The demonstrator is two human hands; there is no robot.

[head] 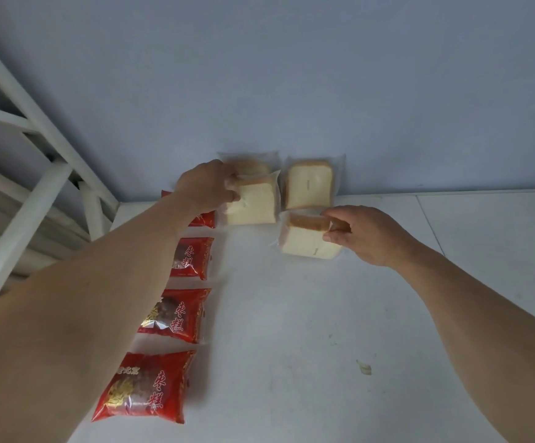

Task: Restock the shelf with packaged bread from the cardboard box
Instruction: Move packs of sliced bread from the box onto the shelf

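1. The left hand [207,183] grips a clear bread pack [253,203] by its left edge, fingers curled round it; the pack is blurred and seems tilted, crust end toward 12 o'clock.
2. The right hand [365,233] pinches a second bread pack [304,243] at its crust end, lying on the white shelf [323,330].
3. A third pack [309,185] leans on the wall [291,75] at 12 o'clock.
4. Red cake packs [146,385] run in a line at 9 o'clock.

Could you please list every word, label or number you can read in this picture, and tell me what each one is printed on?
"枣糕": large white characters on the nearest red packet, repeated on the red packets behind it.
"北京": small characters at the nearest red packet's top left, barely legible.
Farthest red packet: mostly hidden, unreadable.
Clear bread packs: a tiny dark mark each, too small to read.
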